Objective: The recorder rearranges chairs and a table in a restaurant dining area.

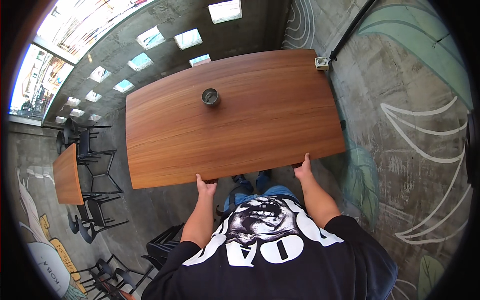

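Wall (400,65), right side: desk's right end lies close to it; a shift that way could scrape the corner. Desk (250,130): wooden top, a dark bowl (210,97) on it; uneven lifting would probably tilt the surface and send the bowl sliding. Desk extends forward from both grips, its near long edge between thumbs and fingers. Left hand (206,187) left of centre, right hand (302,169) nearer the right corner; each closed about the edge, thumb on top, fingers mostly hidden below. Firmness: cannot tell. Bowl: well beyond either grip.
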